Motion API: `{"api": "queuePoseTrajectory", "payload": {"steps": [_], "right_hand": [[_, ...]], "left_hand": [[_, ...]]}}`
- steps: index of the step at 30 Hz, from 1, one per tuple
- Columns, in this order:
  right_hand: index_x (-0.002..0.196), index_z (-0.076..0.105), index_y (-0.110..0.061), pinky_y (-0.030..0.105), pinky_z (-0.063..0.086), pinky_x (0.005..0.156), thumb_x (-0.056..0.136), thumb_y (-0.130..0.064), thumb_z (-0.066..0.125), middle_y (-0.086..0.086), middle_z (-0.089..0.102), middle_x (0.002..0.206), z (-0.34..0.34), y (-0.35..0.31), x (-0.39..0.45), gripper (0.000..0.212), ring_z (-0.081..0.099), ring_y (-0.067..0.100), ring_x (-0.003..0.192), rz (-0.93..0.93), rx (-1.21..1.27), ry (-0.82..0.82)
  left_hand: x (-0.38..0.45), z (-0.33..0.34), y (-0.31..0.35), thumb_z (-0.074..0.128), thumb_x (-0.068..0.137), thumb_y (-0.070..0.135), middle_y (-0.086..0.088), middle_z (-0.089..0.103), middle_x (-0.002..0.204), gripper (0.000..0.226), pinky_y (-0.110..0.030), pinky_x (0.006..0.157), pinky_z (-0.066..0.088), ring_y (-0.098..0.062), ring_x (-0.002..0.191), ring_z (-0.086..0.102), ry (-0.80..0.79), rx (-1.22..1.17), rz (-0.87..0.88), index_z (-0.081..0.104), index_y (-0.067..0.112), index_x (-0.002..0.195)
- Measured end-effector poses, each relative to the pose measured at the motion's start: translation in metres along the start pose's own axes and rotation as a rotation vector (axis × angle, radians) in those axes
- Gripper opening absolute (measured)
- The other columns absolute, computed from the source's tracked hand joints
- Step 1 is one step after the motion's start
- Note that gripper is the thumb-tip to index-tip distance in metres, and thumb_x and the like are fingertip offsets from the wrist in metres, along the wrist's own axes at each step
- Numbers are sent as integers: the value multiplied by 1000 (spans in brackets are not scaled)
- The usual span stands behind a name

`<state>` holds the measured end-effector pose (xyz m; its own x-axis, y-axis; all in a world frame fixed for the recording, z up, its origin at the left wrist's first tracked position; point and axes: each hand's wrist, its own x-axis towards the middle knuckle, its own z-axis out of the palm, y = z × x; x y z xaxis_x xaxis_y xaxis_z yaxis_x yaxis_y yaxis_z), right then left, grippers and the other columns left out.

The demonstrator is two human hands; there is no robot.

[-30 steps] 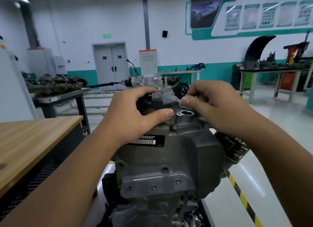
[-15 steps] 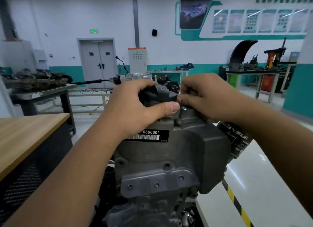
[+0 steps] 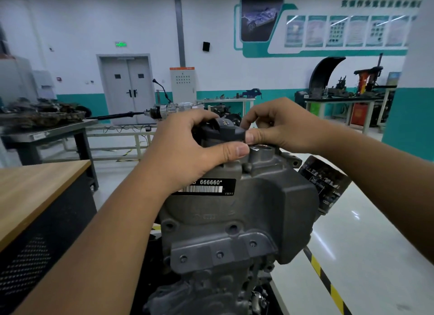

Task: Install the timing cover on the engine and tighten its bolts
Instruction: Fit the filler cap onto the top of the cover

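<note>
My left hand [image 3: 185, 150] was curled over the top of the engine [image 3: 237, 232], fingers wrapped behind a black cap [image 3: 222, 130] and my thumb [image 3: 231, 151] pressed flat along the metal just below it, so it gripped the cap and the top edge together. My right hand [image 3: 281, 124] was closed in a pinch right beside it, thumb and forefinger meeting at the cap's right edge, just above a round open port [image 3: 263, 148] in the casting; I could not tell whether a bolt sat between those fingertips, since they hid whatever was there.

Below my hands the grey timing cover [image 3: 277, 206] stood upright against the front of the engine, facing me. A black barcode label [image 3: 206, 187] reading 666660 was stuck near its top, partly under my left wrist. Lower down a bracket plate [image 3: 220, 251] with three small bolt heads crossed the cover. A dark oil filter [image 3: 325, 183] stuck out to the right of the cover, tilted downward.

To my left was the corner of a wooden desk [image 3: 35, 190], well apart from the engine. Yellow and black floor tape [image 3: 328, 289] ran along the shiny floor on the right.
</note>
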<state>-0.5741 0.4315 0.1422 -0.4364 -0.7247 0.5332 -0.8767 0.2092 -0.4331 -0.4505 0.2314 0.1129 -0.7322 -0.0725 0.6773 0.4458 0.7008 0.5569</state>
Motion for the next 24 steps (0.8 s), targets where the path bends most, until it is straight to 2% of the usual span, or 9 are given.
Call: {"api": "queuePoseTrajectory", "payload": {"steps": [3,7,10,13,16,20,23,24], "right_hand": [[99,76,-11,18,22,47,76,-43,79,-12,38,49,1,9,-2,39,30,4,47,35,119,24],[100,79,-15,20,22,47,72,-44,85,-1,40,54,0,13,-5,41,31,10,50,74,259,-9],[100,81,-24,21,25,48,71,-45,86,-2,41,55,-1,13,-4,37,34,10,51,109,312,-41],[100,79,-18,19,27,48,74,-43,82,-4,43,53,-1,12,-4,36,36,7,47,120,269,-40],[98,76,-12,14,28,44,77,-40,76,-8,47,49,2,11,-5,35,37,2,44,90,241,-29],[97,72,-5,15,33,43,77,-36,73,-2,55,52,6,12,-7,37,43,5,45,83,318,-30],[94,70,-3,15,30,44,76,-35,73,-5,45,47,5,11,-5,37,38,2,43,92,327,-43],[93,70,-2,19,31,46,76,-35,74,0,44,47,4,10,-4,38,38,6,46,93,337,-53]], "left_hand": [[0,1,0,78,50,70,21,70,97,64,1,73,44,14,91,62,-2,-10,-1,69,39,105],[0,1,1,85,50,74,21,71,96,64,-1,75,44,13,92,63,7,-5,-5,70,39,103],[0,0,1,81,48,75,24,72,95,65,-12,82,52,10,91,65,-5,-1,-38,72,39,101],[-1,0,-1,77,39,83,23,73,94,72,-27,85,57,7,89,67,0,25,-135,70,40,96],[-3,0,-1,75,34,90,20,74,96,85,-38,84,59,-1,91,69,10,61,-201,70,37,100],[-5,-2,4,81,39,83,18,75,96,79,-32,83,58,1,91,70,15,37,-214,72,35,102],[-5,-2,5,84,41,77,17,75,96,78,-22,81,55,2,92,70,23,43,-208,74,33,104],[-4,-3,5,85,41,76,16,75,97,79,-22,83,54,1,93,70,29,40,-213,74,32,105]]}}
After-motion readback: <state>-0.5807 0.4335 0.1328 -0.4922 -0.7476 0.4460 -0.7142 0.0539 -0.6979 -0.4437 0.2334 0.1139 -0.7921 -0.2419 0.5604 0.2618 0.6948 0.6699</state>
